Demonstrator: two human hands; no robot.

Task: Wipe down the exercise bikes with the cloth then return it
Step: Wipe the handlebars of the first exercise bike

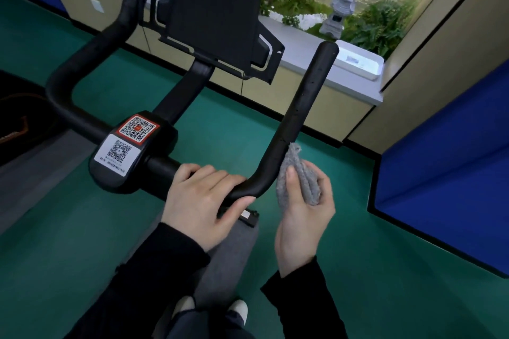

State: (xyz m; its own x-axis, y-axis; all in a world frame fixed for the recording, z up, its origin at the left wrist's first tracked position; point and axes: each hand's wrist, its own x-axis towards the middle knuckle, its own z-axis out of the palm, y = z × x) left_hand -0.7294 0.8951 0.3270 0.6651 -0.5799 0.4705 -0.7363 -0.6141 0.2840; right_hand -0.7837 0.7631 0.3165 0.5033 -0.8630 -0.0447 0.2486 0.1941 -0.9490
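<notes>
We're curling our left hand (pixel 202 198) round the black handlebar (pixel 301 107) bend | we're pinching the folded grey cloth (pixel 296 173) in our right hand (pixel 304 217), just right of that grip.

open floor (pixel 316 118) right of handlebar (pixel 300 107)

1. I see green floor (pixel 303 270) spreading beneath and all round the fingers (pixel 209 173).
2. The exercise bike (pixel 132 154) stands on it; its foot, under the fingers, is hidden from me.
3. Left of the fingers, a grey strip (pixel 41 173) lies on the floor.
4. Right of the fingers, a blue panel (pixel 440 173) stands on the floor.
5. Beyond the fingers runs a pale table (pixel 352 88), with a white tray (pixel 360 63) lying on it.
</notes>
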